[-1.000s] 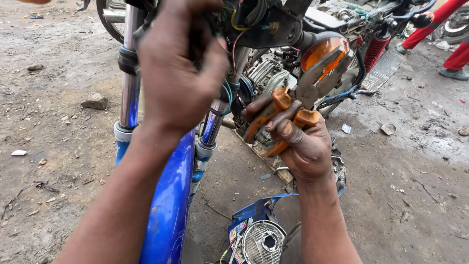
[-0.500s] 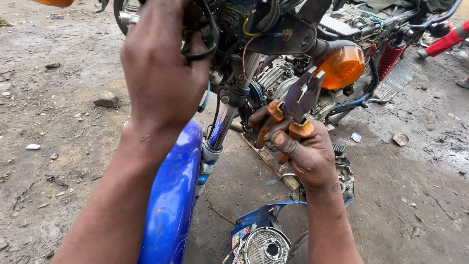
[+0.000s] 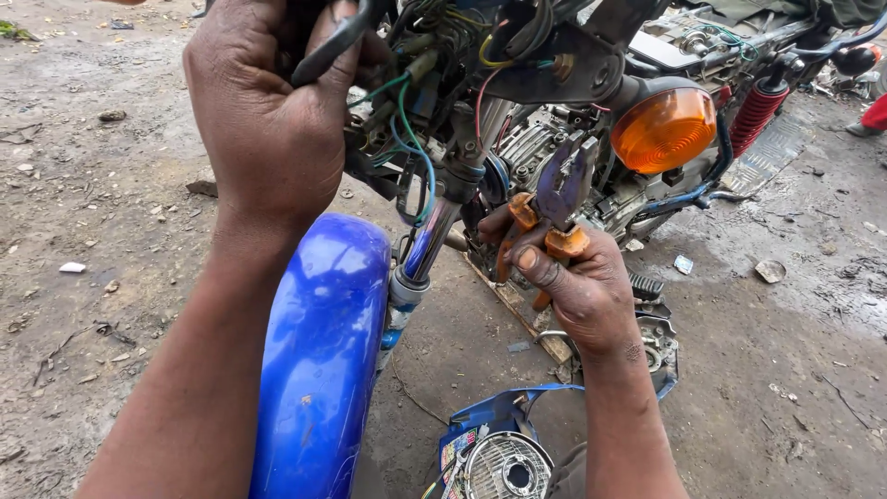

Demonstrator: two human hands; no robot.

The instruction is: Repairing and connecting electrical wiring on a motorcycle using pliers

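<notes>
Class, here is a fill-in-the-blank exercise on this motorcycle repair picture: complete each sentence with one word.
1. The right hand holds pliers with ____ handles.
2. The left hand grips a bundle of ____ by the handlebar area.
3. The front fender is coloured ____.
4. The round turn signal has an ____ lens.

Missing words: orange; wires; blue; orange.

The left hand [image 3: 277,120] grips black cables [image 3: 328,51] at the motorcycle's tangled wiring bundle [image 3: 416,111]; the right hand [image 3: 577,286] holds orange-handled metal pliers [image 3: 554,208], jaws seemingly parted, beside the round orange indicator lamp [image 3: 665,129], above the glossy blue front fender [image 3: 323,351]
</notes>
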